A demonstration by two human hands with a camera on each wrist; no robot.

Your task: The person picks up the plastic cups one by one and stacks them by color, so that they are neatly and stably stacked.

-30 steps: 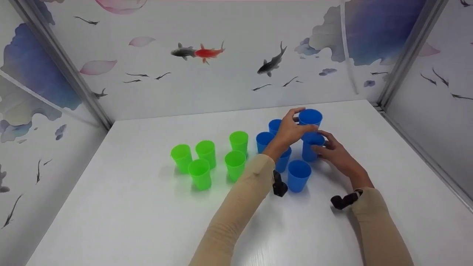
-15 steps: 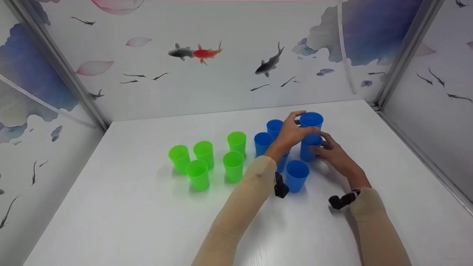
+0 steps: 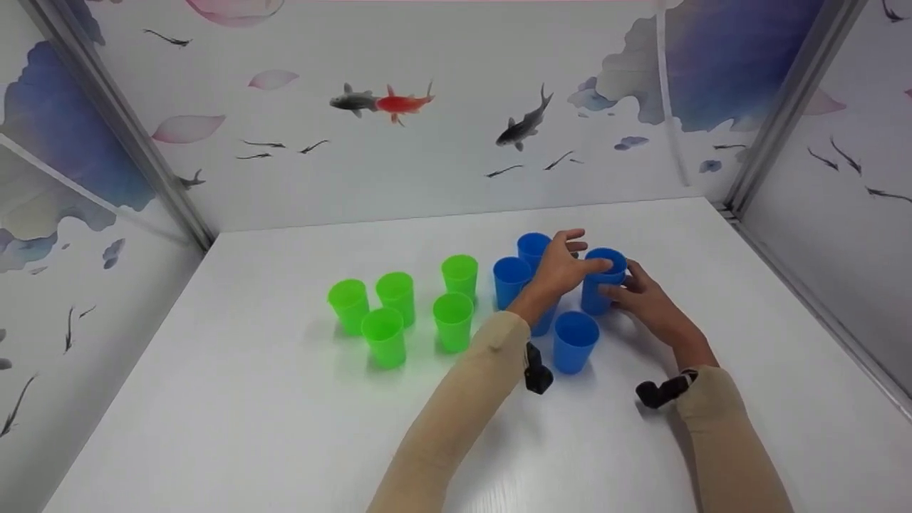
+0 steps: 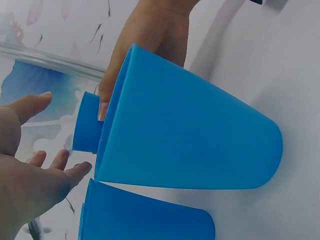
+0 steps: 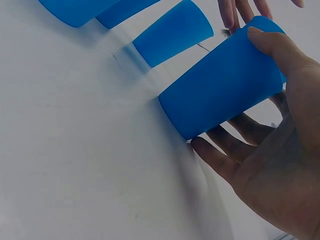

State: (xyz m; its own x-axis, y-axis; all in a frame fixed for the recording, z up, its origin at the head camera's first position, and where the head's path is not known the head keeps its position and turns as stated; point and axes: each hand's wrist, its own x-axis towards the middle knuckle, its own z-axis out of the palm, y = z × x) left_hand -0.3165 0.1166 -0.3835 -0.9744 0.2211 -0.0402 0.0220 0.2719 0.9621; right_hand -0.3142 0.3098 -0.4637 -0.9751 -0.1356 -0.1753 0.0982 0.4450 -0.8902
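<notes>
Left grip (image 3: 561, 269) spread, right grip (image 3: 650, 303) holds blue cups (image 5: 222, 82) on white table (image 3: 214, 399), walls (image 3: 370, 174) patterned.

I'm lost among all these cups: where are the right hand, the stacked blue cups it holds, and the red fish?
Right hand (image 3: 647, 301), head view: back of the hand.
Stacked blue cups (image 3: 594, 303), head view: lower cup's side.
Red fish (image 3: 402, 104), head view: middle of its body.

Right hand (image 5: 272, 162) gripped blue cup (image 5: 220, 82), thumb (image 5: 277, 47) near rim. Left of gripped cup, three more blue cups (image 5: 172, 34) stood on tabletop (image 5: 90, 150); left hand (image 5: 244, 9) showed beyond rim.
</notes>
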